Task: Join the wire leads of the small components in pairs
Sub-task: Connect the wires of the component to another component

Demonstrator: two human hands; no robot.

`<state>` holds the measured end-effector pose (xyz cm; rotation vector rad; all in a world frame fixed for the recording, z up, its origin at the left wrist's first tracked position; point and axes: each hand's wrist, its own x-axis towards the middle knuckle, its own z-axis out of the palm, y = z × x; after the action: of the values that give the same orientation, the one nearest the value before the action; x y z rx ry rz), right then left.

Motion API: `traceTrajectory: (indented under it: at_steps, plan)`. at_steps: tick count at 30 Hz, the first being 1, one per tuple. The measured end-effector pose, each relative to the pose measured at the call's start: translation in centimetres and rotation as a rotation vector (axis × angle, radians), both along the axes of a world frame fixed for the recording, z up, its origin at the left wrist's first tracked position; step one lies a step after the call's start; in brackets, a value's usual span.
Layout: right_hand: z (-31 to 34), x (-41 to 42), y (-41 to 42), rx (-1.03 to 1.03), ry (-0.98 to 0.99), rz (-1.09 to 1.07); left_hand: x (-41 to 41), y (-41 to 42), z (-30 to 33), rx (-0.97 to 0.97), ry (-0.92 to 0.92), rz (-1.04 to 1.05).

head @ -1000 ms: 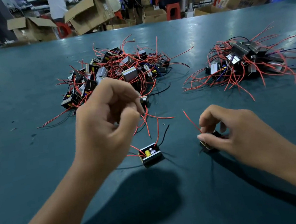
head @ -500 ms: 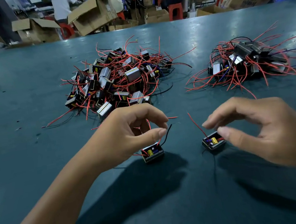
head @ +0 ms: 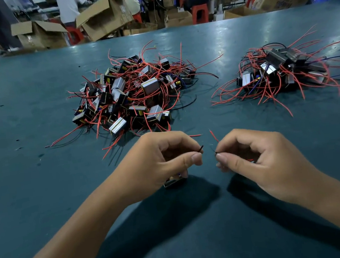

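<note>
Components: two heaps on the table, a larger left pile (head: 134,96) and a smaller right pile (head: 282,68), too tangled to count; one loose component (head: 175,181) lies under the left hand.
Left hand (head: 158,165): thumb and forefinger pinch a black lead (head: 200,149).
Right hand (head: 261,160): curled, pinching a red lead (head: 213,135).
Lead tips: near, apart.
Surface: teal table (head: 31,103).
Room: cardboard boxes (head: 104,16), red stools (head: 199,13), seated workers (head: 68,5).

Left hand (head: 160,162) and right hand (head: 261,160): both bare, ungloved, short trimmed nails; forearms bare, no sleeves, rings or watch visible.
</note>
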<state>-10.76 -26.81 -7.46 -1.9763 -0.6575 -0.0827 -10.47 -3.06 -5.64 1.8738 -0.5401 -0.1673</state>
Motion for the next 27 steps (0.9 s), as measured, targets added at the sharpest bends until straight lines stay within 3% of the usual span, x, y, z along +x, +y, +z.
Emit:
traceTrajectory:
  at_steps: [10, 27]
  plan:
    - [-0.6, 0.0, 1.4, 0.259, 0.143, -0.085, 0.0, -1.8, -1.3, -0.061, -0.032, 0.102]
    - [-0.9, 0.1, 1.7, 0.309, 0.14, -0.124, -0.3, -2.6, -1.6, -0.043, -0.062, 0.144]
